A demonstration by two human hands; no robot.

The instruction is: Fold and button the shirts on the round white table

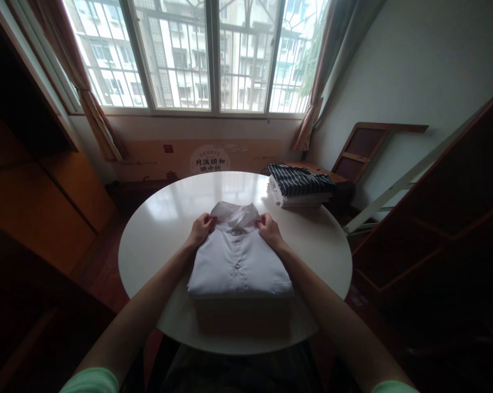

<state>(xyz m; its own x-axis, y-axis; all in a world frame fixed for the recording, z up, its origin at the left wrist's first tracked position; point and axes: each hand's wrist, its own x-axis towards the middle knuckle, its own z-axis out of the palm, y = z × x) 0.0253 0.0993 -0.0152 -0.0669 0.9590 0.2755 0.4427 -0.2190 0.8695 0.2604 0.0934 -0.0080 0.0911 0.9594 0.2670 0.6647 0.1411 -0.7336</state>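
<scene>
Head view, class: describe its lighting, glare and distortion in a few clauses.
Head view: backlit by the window, which is blown out; room sides and foreground sink into shadow; soft window glare on the white table; wide-angle bending at the edges; the white shirt and both hands, left, right, stay sharp.

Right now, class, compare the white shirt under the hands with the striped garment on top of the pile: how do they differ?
The white shirt is plain; the striped garment is dark with thin pale stripes. The white shirt lies alone near the table's front edge, buttoned front up, while the striped garment tops a pile at the far right edge. The left hand and right hand grip the white shirt by its collar; nothing touches the striped garment. Both are folded.
</scene>
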